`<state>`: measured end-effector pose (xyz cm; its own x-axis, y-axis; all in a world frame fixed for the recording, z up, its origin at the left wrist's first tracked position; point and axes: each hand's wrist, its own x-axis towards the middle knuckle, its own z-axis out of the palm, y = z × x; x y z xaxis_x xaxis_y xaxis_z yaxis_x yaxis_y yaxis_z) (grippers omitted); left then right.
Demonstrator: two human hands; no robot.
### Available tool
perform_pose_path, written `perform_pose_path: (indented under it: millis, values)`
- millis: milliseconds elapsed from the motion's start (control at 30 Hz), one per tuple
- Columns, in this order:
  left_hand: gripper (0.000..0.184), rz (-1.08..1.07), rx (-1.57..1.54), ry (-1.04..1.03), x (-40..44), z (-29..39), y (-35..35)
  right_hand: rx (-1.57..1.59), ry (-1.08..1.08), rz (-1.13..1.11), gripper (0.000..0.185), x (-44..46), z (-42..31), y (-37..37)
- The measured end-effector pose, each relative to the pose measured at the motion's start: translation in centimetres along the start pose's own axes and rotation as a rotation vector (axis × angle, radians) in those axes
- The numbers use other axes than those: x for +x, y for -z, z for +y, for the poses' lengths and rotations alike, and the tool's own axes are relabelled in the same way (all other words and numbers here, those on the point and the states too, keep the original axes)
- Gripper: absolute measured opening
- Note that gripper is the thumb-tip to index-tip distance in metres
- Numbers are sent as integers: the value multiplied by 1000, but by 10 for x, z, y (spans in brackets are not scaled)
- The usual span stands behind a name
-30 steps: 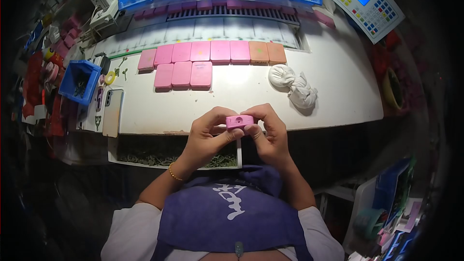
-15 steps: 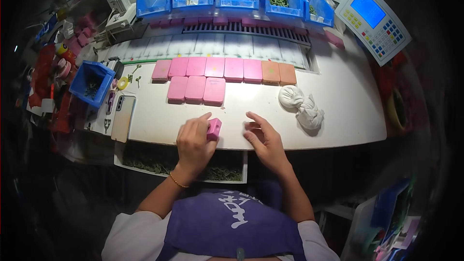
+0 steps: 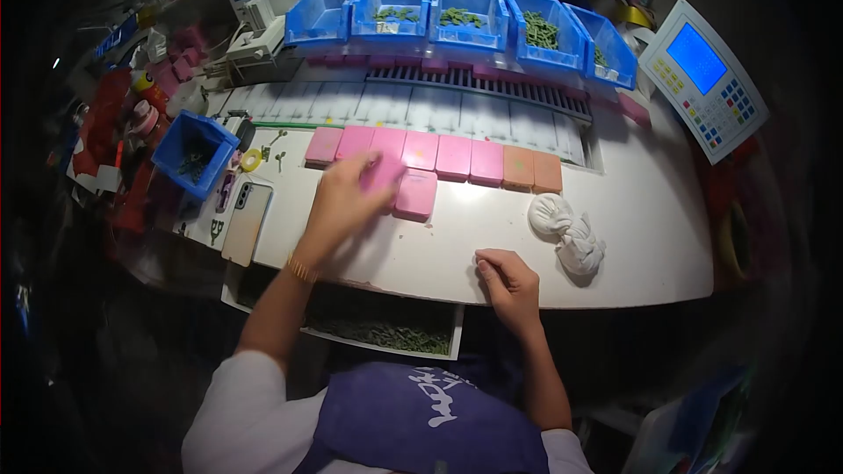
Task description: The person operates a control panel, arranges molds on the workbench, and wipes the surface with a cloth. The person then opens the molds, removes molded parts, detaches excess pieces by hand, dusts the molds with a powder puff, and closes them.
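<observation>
My left hand (image 3: 342, 206), blurred by motion, is over the left part of the lower row of pink blocks. A blurred pink block (image 3: 383, 172) shows between its thumb and fingers, and the hand hides the blocks beneath. To its right lies another pink block (image 3: 414, 194). Behind it runs a row of pink blocks (image 3: 454, 158) ending in two orange-brown blocks (image 3: 518, 167). My right hand (image 3: 511, 288) is closed at the table's front edge, thumb pressed to fingers; what it holds, if anything, is too small to name.
A white cloth bundle (image 3: 568, 233) lies right of the blocks. On the left are a phone (image 3: 247, 223) and a blue bin (image 3: 194, 154). Blue bins (image 3: 470, 16) line the back, beside a keypad panel (image 3: 705, 79). An open drawer (image 3: 458, 333) of green pieces sits below the table edge.
My left hand has moved forward with the pink block, from the front edge to the lower row. The right hand's fingers have closed, and it has moved slightly right. The view has shifted.
</observation>
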<state>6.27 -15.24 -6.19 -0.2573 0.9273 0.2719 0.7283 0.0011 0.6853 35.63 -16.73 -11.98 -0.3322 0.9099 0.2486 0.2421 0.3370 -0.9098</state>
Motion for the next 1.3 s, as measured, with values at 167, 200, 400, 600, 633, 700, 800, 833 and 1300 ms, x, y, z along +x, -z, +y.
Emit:
perform_pose_path:
  millis: [167, 200, 400, 600, 633, 700, 800, 833, 1300]
  values:
    - [45, 254, 367, 32, 135, -55, -43, -75, 39, 40, 14, -2, -2, -1]
    - [43, 242, 428, 81, 151, -62, -49, -103, 120, 60, 13, -1, 1, -1]
    - [51, 307, 592, 110, 134, -52, -44, -17, 9, 26, 14, -2, 0, 0]
    - [46, 217, 298, -132, -8, -32, -26, -340, 322, -10, 54, 40, 4, -21]
    - [44, 200, 276, -125, -29, -24, -23, -344, 377, -46, 64, 52, 4, -33]
    - [42, 191, 231, -127, -60, -19, -32, -312, 483, -85, 76, 76, 13, -63]
    - [40, 176, 151, -126, -84, -16, -39, -562, 432, -262, 70, 93, 9, -92]
    - [39, 161, 123, -139, -89, -13, -38, -602, 482, -175, 66, 91, 13, -97]
    - [30, -300, -1381, 497, -99, 7, -38, 241, -21, -108, 53, 46, -22, -46]
